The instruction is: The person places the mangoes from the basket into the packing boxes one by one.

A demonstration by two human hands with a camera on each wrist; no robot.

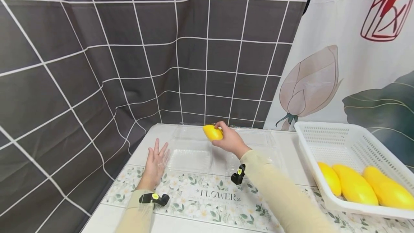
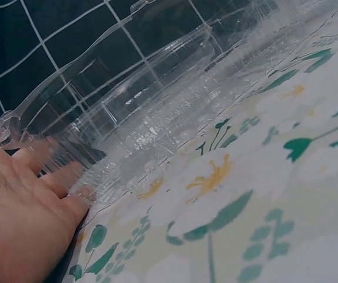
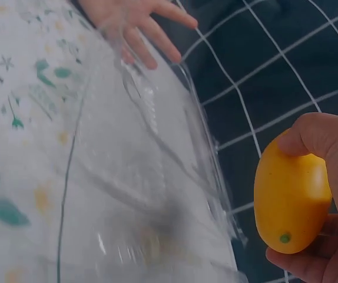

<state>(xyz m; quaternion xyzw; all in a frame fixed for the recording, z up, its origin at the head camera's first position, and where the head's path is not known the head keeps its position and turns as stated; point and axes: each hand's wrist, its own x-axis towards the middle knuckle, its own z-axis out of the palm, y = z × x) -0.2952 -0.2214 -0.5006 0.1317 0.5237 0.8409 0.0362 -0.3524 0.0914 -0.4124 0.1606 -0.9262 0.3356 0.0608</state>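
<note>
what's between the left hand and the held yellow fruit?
A clear plastic container lies between the left hand and the yellow fruit, as the head view shows.

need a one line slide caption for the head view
Right hand holds a yellow fruit near clear plastic containers, left hand touching one, three more fruits in a white basket.

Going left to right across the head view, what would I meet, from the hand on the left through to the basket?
Left hand, left clear container, held mango, right hand, white basket.
</note>
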